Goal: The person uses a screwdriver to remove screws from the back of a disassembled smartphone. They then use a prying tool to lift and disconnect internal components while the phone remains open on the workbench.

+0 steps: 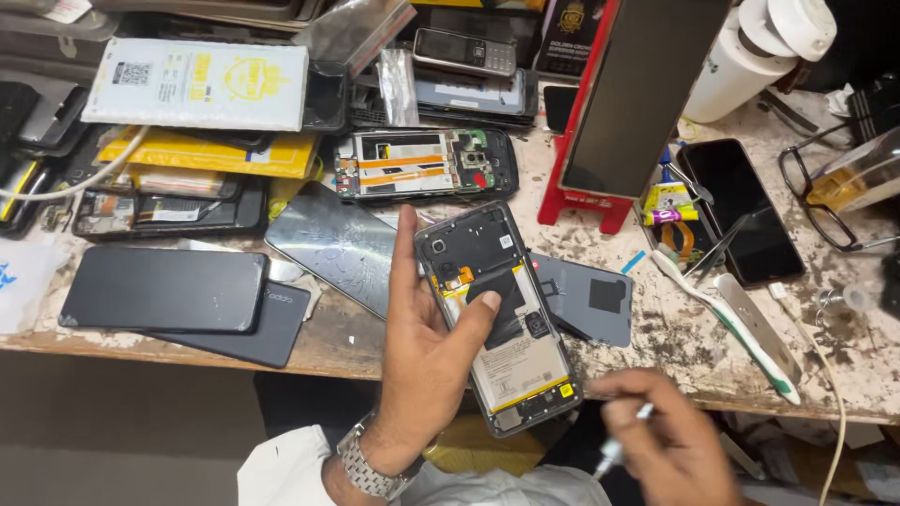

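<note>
Your right hand (677,440), blurred at the bottom right of the frame, was nearest the lens; its fingers were pinched shut round a thin white tool (621,442) whose tip pointed toward the lower end of the phone. Your left hand (427,347), a metal watch (367,467) on its wrist, held the opened phone (500,314) just left of centre: the fingers were curled behind the body, the forefinger stood up along its left edge, and the thumb was pressed flat on the exposed inside. That phone had its back off, showing battery and black shields, and it was lifted above the front edge of the table (675,337), tilted toward the lower right.

Just right of it, on the table, lay a grey back cover (600,300). Behind your forefinger lay a cracked glass panel (328,245). Further up, at centre, sat another stripped phone (427,164). Two dark phones (164,289) were stacked at the left. A red stand (586,201) held a dark screen upright at upper centre-right. A white toothbrush (727,323) lay to the right, near a black phone (741,211), and spectacles (825,192) sat at the far right.
</note>
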